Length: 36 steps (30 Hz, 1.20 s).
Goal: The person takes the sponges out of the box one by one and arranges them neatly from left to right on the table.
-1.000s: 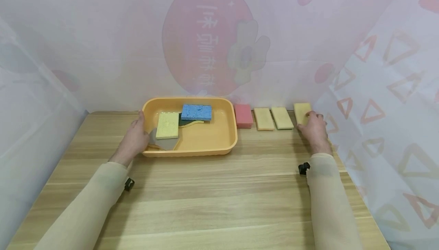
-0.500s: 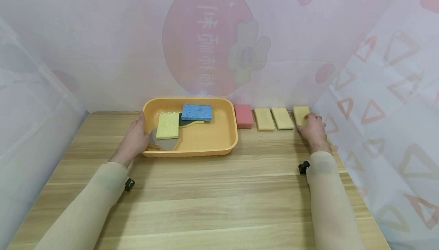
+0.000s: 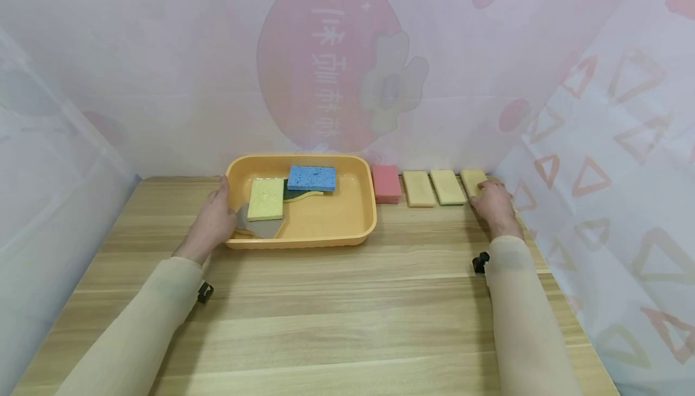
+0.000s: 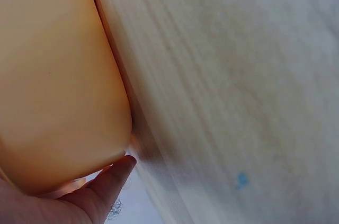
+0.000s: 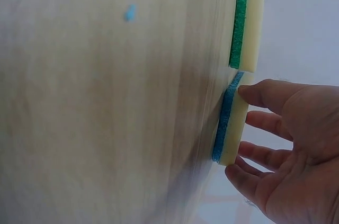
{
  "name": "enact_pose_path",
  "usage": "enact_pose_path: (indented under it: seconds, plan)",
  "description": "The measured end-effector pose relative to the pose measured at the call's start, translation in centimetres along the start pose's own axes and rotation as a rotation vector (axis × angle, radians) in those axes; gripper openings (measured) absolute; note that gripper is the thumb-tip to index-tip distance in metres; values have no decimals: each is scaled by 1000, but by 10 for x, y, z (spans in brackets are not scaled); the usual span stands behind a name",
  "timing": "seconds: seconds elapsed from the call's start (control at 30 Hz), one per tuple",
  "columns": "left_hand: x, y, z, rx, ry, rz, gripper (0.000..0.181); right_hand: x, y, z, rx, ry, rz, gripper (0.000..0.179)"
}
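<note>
Scouring sponge [image 5: 231, 121], blue-and-yellow one, sits way right of the tray [image 3: 326, 222], long axis pointing away from you; your right hand [image 3: 495, 207]'s got it pinched, left hand [image 3: 213, 218] clamps the tray's left rim.

Wood-grain table [image 3: 347, 311], orange-yellow tray [image 3: 326, 218], pink sponge [image 3: 386, 183] just beside it, 3 pale yellow sponges [image 3: 447, 187] further right

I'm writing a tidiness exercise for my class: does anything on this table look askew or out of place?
Inside the tray, things look jumbled: the yellow sponge lies partly over a grey piece and the blue sponge overlaps a dark green piece, unlike the fairly even row of sponges outside.
</note>
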State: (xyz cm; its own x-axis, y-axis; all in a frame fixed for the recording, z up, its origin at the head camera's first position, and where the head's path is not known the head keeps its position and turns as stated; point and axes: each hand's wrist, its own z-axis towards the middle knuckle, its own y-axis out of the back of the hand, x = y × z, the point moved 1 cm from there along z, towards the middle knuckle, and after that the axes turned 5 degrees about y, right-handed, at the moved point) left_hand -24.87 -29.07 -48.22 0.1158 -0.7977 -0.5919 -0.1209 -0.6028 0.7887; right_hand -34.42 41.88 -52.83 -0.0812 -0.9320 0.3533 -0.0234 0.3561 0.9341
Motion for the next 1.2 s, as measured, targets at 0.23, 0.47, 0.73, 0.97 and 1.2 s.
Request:
enact_pose_path:
  seconds: [0.23, 0.47, 0.73, 0.97, 1.2]
  plan:
    - [0, 0, -1, 1, 5, -7, 97, -17, -7, 12, -3, 23, 9, 73]
    - [-1, -1, -2, 4, 9, -25, 98, 56, 33, -46, -4, -3, 52, 71]
    - [-3, 1, -2, 2, 4, -13, 97, 96, 45, -63, -44, 66, 74, 69]
    - [-2, 1, -1, 6, 5, -17, 99, 123, 46, -69, -65, 117, 83, 68]
    - [-1, 1, -1, 8, 4, -9, 98, 149, 40, -75, -84, 163, 85, 67]
